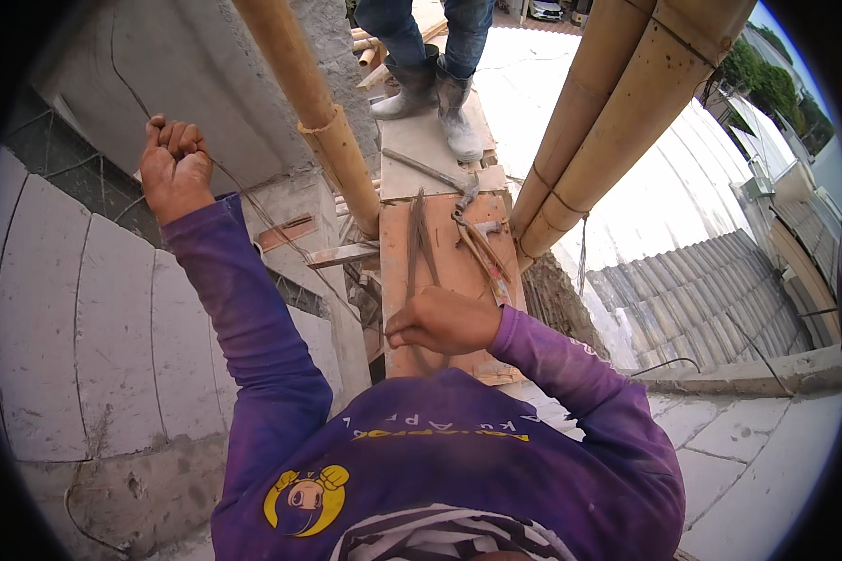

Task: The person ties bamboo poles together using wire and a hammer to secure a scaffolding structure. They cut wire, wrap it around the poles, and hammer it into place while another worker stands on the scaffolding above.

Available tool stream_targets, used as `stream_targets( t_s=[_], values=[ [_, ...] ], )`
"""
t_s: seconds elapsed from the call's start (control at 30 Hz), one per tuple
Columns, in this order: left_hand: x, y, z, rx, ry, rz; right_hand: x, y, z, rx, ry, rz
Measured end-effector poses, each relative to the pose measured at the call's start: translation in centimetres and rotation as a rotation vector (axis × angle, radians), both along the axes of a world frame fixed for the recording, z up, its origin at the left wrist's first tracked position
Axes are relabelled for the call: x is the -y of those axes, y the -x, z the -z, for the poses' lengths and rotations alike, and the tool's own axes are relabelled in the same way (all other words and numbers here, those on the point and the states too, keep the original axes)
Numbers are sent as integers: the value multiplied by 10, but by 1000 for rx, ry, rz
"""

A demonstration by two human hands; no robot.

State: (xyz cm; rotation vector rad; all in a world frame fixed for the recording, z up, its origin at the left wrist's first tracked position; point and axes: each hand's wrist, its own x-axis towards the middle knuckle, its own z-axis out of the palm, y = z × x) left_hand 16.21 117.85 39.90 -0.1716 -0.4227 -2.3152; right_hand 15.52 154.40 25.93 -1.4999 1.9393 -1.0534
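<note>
My left hand point(175, 173) is raised in front of a grey wall, its fingers curled closed around a thin wire point(269, 220). This wire runs up past the hand and trails down toward the plank. My right hand point(447, 321) hovers over the near part of the wooden plank point(395, 290), fingers bent together; whatever they may pinch is hidden. Just beyond it lies a bundle of thin dark tie wires point(414, 245). Pincers point(482, 251) with worn handles rest beside the bundle. Farther along the plank lies a hammer point(430, 171).
Thick bamboo poles rise on the left point(323, 140) and right point(617, 103) of the plank. Another person's boots point(454, 117) stand at its far end. A pale block wall point(112, 327) fills the left side. Corrugated roofing point(702, 294) lies below on the right.
</note>
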Motion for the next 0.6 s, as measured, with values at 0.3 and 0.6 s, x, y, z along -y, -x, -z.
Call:
stream_targets(
  t_s=[0.3,0.6],
  values=[
    [-3,-13,-8,-171,-60,22,-52,103,-19,-316,264,836],
    [42,-3,-9,43,-153,-92,-85,20,-123,793,622,-84]
  ],
)
